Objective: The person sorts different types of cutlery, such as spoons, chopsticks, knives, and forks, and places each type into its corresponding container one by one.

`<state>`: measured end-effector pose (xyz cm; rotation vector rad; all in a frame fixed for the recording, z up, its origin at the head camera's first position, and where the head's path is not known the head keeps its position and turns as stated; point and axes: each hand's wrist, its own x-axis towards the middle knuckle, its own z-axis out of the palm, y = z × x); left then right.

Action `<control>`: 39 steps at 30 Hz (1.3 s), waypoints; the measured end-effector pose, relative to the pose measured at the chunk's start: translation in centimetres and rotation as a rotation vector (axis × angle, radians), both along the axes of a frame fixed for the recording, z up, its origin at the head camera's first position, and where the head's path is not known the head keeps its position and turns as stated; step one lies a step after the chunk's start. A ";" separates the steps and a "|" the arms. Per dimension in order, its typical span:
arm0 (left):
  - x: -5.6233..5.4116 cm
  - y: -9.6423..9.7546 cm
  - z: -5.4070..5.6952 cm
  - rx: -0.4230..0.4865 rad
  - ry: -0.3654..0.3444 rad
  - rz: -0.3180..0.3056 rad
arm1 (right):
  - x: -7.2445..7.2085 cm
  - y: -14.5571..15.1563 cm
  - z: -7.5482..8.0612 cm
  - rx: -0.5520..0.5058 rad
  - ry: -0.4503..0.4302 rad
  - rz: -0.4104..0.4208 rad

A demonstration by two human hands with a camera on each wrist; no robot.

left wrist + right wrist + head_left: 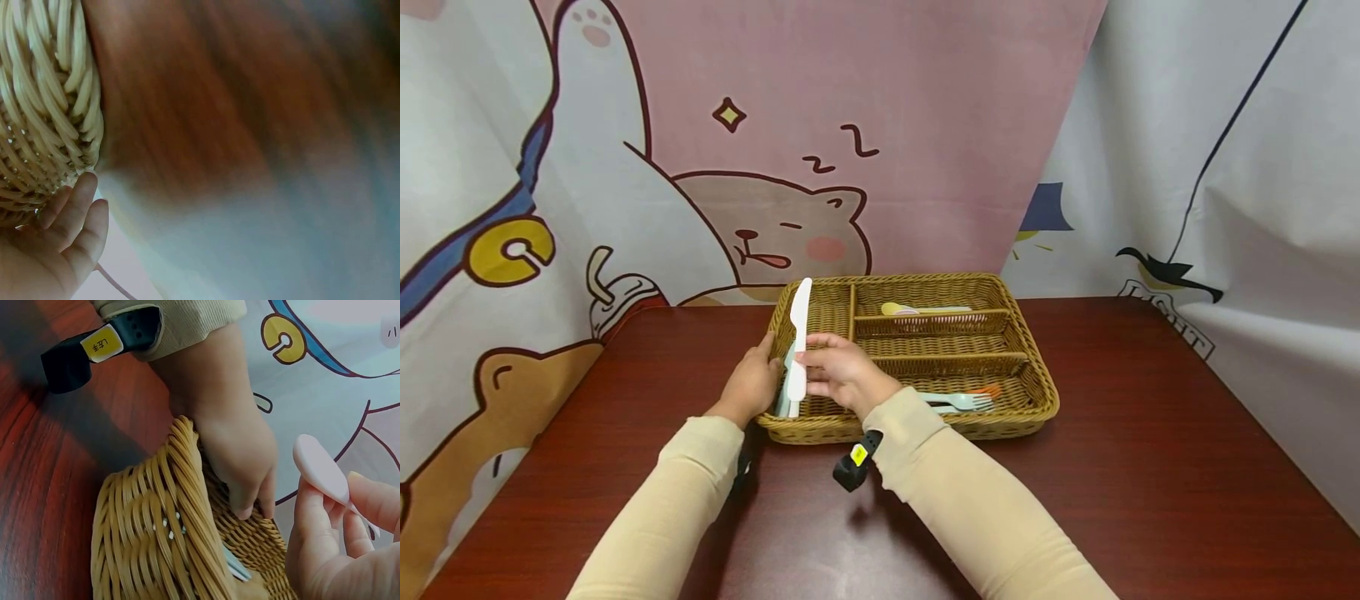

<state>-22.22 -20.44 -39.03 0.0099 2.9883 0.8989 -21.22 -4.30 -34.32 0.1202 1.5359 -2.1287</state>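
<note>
A white plastic knife (801, 321) stands nearly upright above the left compartment of a wicker cutlery basket (1043, 392). My right hand (848, 377) pinches it between thumb and fingers; in the right wrist view the rounded handle end (319, 467) sticks up from the grip. My left hand (751, 385) holds the basket's left rim, thumb toward the inside. From the left wrist view its fingers (74, 215) lie against the outer wicker wall. Pale blue cutlery (787, 382) lies in the left compartment, partly hidden behind the white knife.
Light blue forks (962, 402) and an orange piece (988, 390) lie in the front compartment. A yellow spoon (892, 308) and other pale cutlery are in the back compartment. The basket stands on a dark red wooden table (1150, 450), before a printed cloth (925, 125).
</note>
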 end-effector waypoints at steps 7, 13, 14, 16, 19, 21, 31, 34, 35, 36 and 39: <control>0.0 0.0 0.1 -0.005 -0.014 0.003 | -0.3 -0.8 -0.6 -0.006 -0.030 -0.018; 0.0 0.0 0.2 -0.004 -0.014 -0.001 | -0.7 -1.4 -1.2 -0.021 -0.052 -0.051; -0.1 0.0 0.2 -0.005 -0.013 -0.002 | -0.8 -1.5 -1.3 -0.019 -0.056 -0.056; -0.1 0.0 0.1 -0.004 -0.014 -0.001 | -0.8 -1.6 -1.5 -0.014 -0.064 -0.064; -0.2 0.0 0.1 0.000 -0.016 0.004 | -0.9 -1.8 -1.6 -0.002 -0.067 -0.068; -0.2 0.0 0.1 0.001 -0.021 0.008 | -0.9 -1.9 -1.7 0.007 -0.069 -0.065; -0.2 0.1 0.2 -0.003 -0.053 0.018 | -1.0 -2.5 -2.3 0.086 -0.061 -0.080; -0.3 0.1 0.1 -0.014 -0.042 0.015 | -0.9 -2.7 -2.6 0.121 -0.053 -0.084; -0.2 0.1 0.1 -0.018 -0.040 0.014 | -0.9 -2.8 -2.6 0.132 -0.051 -0.083; -0.2 0.1 0.1 -0.020 -0.038 0.013 | -0.9 -2.9 -2.7 0.144 -0.049 -0.084; -0.1 0.1 0.1 -0.021 -0.046 0.012 | -0.9 -3.1 -3.0 0.165 -0.045 -0.088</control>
